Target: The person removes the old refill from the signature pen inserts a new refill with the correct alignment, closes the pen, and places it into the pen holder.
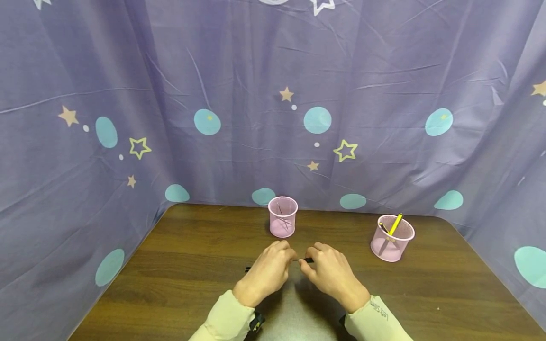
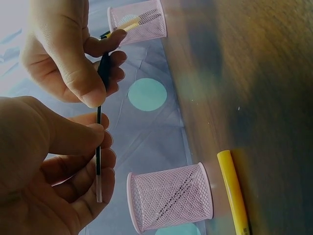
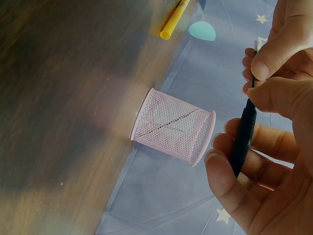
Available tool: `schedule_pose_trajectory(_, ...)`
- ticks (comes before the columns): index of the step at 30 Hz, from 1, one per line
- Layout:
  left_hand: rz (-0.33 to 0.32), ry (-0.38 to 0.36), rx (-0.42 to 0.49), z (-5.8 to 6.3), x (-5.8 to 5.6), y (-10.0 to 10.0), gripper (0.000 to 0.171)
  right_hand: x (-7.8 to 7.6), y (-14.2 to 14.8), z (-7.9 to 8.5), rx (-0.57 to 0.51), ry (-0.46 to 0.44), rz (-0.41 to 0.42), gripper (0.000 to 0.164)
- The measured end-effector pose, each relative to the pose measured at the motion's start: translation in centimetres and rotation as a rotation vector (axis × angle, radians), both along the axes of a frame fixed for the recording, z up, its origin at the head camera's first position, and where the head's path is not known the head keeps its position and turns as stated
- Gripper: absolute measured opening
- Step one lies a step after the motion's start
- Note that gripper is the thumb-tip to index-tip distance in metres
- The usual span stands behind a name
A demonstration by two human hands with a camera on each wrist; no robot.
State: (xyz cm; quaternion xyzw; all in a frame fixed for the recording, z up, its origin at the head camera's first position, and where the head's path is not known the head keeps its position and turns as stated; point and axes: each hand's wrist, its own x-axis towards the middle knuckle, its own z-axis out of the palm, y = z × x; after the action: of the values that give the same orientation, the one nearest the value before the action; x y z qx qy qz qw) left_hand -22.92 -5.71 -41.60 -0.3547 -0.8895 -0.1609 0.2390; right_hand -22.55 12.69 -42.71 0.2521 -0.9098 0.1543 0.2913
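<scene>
Above the table my left hand (image 1: 266, 269) pinches a thin ink refill (image 2: 99, 160) between thumb and fingers; its dark ink ends short of a clear tip. My right hand (image 1: 332, 271) grips the black pen grip section (image 3: 243, 139), with the refill running out of its end toward the left hand. The two hands are close together, thumbs almost meeting. On the table beside the left hand lies a yellow pen barrel (image 2: 233, 193), one end open in the right wrist view; the left hand mostly hides it in the head view.
Beyond the hands stands a pink mesh cup (image 1: 275, 228) with several thin dark sticks in it. Another pink mesh cup (image 1: 397, 252) at the right holds a yellow pen (image 1: 395, 223) and another dark-tipped one. A patterned curtain (image 1: 239, 161) hangs behind the wooden table (image 1: 179, 265).
</scene>
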Motion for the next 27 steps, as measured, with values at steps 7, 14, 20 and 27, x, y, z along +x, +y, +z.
schedule_pose_trajectory(7,0.009,-0.006,-0.012,0.03,-0.07,-0.08,0.013,0.03,-0.01,0.06,-0.007,-0.003,-0.002,0.016)
schedule_pose_trajectory(14,0.014,-0.028,-0.009,0.23,-0.09,-0.23,0.014,0.00,0.03,0.08,-0.002,0.009,-0.002,0.016)
schedule_pose_trajectory(20,0.018,-0.026,-0.004,0.31,-0.04,-0.33,0.015,-0.02,0.08,0.12,-0.001,0.006,-0.002,0.016)
schedule_pose_trajectory(27,0.019,-0.038,0.003,0.36,-0.14,-0.48,0.016,-0.02,0.17,0.18,-0.001,0.004,-0.004,0.016)
